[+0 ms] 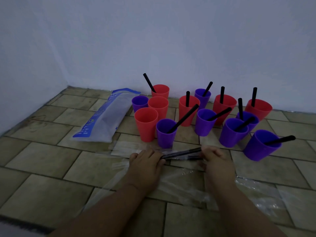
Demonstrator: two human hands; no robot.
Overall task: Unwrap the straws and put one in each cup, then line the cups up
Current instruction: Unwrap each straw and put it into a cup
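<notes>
Several red and purple plastic cups stand on the tiled floor near the wall. Most hold a black straw, such as the near purple cup [166,133] and the right purple cup [259,145]. Three at the left stand without one: a purple cup [139,102], a red cup [158,106] and the nearer red cup [146,124]. In front of the cups, my left hand [145,162] and my right hand [216,159] hold the two ends of a small bundle of black wrapped straws [183,153], low over the floor.
A blue and clear straw packet [104,117] lies left of the cups. Loose clear plastic wrappers [256,190] are strewn on the floor under and around my forearms. The pale wall [153,40] runs right behind the cups, with a corner at the left.
</notes>
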